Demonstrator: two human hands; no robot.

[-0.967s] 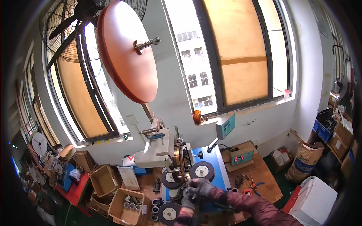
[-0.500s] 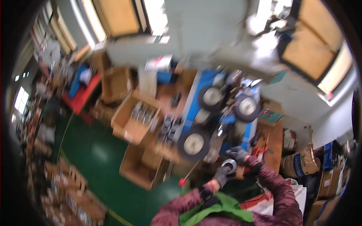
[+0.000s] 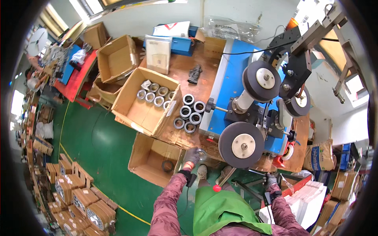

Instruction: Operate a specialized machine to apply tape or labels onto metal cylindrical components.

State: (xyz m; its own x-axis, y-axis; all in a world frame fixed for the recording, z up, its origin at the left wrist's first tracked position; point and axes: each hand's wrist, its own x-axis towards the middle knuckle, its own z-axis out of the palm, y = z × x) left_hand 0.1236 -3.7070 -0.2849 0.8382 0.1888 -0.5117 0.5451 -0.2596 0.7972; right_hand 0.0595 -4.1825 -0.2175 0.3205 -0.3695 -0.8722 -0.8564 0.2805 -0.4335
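My left hand [image 3: 191,157], in a dark grey glove, is closed on a shiny metal ring [image 3: 202,154] at the front edge of the bench. Just left of it, below the bench edge, an open cardboard box [image 3: 151,159] has one dark ring [image 3: 167,166] inside. My right hand [image 3: 271,181], gloved too, is low by the bench's right front edge, close to a thin metal bar [image 3: 256,172]; its fingers are too small to read. Several metal rings [image 3: 195,118] stand on the bench between a larger cardboard box [image 3: 143,124] holding more rings and the blue machine [image 3: 220,90].
Dark wheels [image 3: 241,144] with pale hubs jut from the machine, and its arm [image 3: 315,35] rises at right. A red-knobbed lever [image 3: 217,188] sticks out toward me. White slabs [image 3: 305,202] stand at lower right, and cartons [image 3: 82,204] are stacked at lower left.
My hands were close together around a ring in front of the machine. Now they are apart, the left further left with the ring, the right lower and further right. The view has also shifted.
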